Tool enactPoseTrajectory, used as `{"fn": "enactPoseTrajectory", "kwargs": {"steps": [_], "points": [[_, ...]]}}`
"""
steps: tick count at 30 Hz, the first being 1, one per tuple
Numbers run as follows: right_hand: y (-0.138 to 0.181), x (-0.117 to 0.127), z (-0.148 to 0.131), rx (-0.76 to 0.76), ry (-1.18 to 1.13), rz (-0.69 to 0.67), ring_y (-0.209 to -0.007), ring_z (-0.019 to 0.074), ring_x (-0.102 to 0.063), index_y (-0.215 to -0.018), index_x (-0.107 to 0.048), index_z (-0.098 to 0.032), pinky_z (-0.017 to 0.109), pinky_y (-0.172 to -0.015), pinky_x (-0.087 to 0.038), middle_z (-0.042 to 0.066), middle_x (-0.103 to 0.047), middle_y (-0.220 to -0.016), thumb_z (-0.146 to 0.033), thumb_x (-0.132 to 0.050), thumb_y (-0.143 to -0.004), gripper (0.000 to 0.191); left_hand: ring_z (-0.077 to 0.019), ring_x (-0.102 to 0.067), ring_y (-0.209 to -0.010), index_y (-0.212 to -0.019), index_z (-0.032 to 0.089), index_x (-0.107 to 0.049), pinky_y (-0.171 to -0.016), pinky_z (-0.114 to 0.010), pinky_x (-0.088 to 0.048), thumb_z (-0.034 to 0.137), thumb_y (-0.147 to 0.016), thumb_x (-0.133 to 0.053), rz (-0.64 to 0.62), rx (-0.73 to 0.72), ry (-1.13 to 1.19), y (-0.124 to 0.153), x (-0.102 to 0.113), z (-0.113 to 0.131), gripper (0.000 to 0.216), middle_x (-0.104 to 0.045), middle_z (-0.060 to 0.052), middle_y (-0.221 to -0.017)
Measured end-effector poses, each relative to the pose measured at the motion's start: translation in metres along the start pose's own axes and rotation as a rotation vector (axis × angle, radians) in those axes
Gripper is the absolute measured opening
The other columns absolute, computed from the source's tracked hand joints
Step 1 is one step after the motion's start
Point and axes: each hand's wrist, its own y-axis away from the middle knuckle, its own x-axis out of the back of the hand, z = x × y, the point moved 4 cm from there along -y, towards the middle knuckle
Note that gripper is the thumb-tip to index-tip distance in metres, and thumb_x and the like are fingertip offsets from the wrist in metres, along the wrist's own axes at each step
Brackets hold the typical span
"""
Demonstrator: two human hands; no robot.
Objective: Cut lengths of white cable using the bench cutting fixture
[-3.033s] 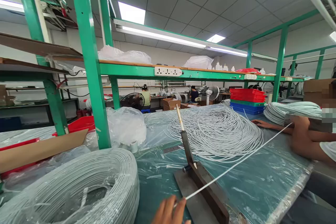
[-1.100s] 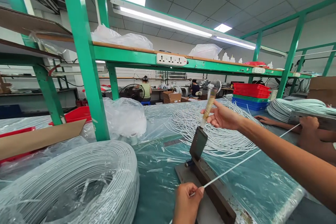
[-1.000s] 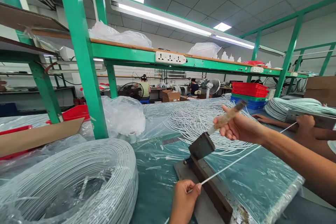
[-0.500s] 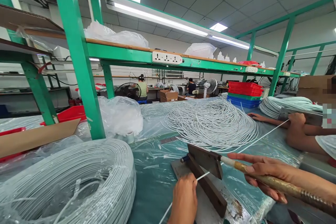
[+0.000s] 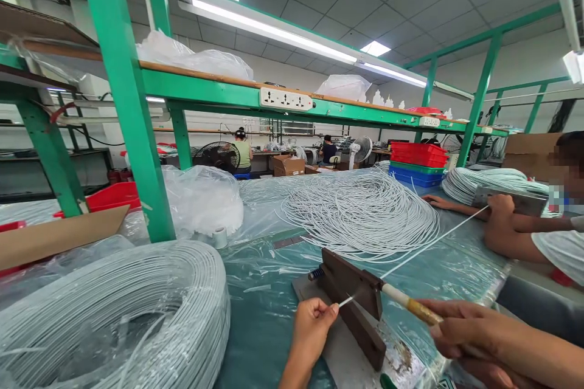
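Item: lever cutter [image 5: 353,292], a dark rusty-brown blade hinged on a grey base plate with a small blue spring at its far end, lying on the plastic-covered worktop [image 5: 269,310]. The right hand [image 5: 460,331] is wrapped around the cutter's pale, yellowed handle with the blade lowered; the left hand [image 5: 312,325], just left of the cutter, pinches a thin white wire [image 5: 424,246] that crosses under the blade. Right of the cutter a co-worker's hand [image 5: 499,206] holds the wire's far end; behind it lies a loose wire heap [image 5: 360,213], and left of it a wrapped wire coil [image 5: 114,316].
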Motion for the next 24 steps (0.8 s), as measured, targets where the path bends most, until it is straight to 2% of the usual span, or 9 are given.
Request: {"fn": "enactPoseTrajectory", "kwargs": {"steps": [4,10,17,21,24], "points": [[0.002,-0.008,-0.001,-0.004,-0.011,-0.007,-0.026,0.0001,-0.021,-0.083,-0.049,-0.017,0.012,-0.026,-0.023,-0.009,-0.038,-0.046,-0.026,-0.055,-0.064,0.022,-0.0063,-0.020,-0.043,-0.044,0.022,-0.035,-0.046,-0.023,-0.013,0.073,-0.043,-0.050,-0.025,-0.005,0.002,0.001,-0.001,0.003,0.053,-0.025,0.009,-0.040],[0.005,-0.010,-0.006,-0.025,0.019,-0.039,-0.025,0.0006,-0.022,-0.082,-0.045,-0.018,0.013,-0.026,-0.022,-0.010,-0.039,-0.046,-0.028,-0.055,-0.065,0.022,-0.0071,-0.020,-0.044,-0.049,0.022,-0.035,-0.045,-0.023,-0.014,0.068,-0.051,-0.046,-0.091,-0.028,-0.055,0.001,-0.003,0.004,0.048,-0.026,0.009,-0.043],[0.002,-0.006,-0.003,-0.061,0.047,-0.039,-0.025,0.0007,-0.022,-0.088,-0.048,-0.016,0.014,-0.027,-0.022,-0.010,-0.038,-0.045,-0.027,-0.056,-0.067,0.025,-0.0114,-0.033,-0.050,-0.061,0.016,-0.055,-0.050,-0.024,-0.018,0.041,-0.071,-0.041,-0.152,-0.084,-0.247,0.010,-0.004,0.013,0.030,-0.038,0.003,-0.052],[0.000,-0.004,-0.001,-0.047,0.042,-0.040,-0.024,0.0018,-0.022,-0.090,-0.048,-0.016,0.014,-0.026,-0.019,-0.011,-0.032,-0.041,-0.029,-0.055,-0.066,0.028,-0.0139,-0.037,-0.056,-0.059,0.016,-0.057,-0.056,-0.027,-0.016,0.020,-0.072,-0.047,-0.045,-0.094,-0.382,0.013,-0.002,0.022,0.017,-0.042,0.001,-0.054],[-0.001,-0.003,0.001,-0.053,0.030,-0.024,-0.025,0.0025,-0.023,-0.093,-0.046,-0.016,0.014,-0.026,-0.020,-0.011,-0.034,-0.040,-0.028,-0.055,-0.065,0.032,-0.0150,-0.041,-0.061,-0.060,0.015,-0.058,-0.058,-0.027,-0.019,0.013,-0.071,-0.046,-0.011,-0.085,-0.382,0.011,-0.003,0.025,0.016,-0.048,-0.001,-0.059]]}}
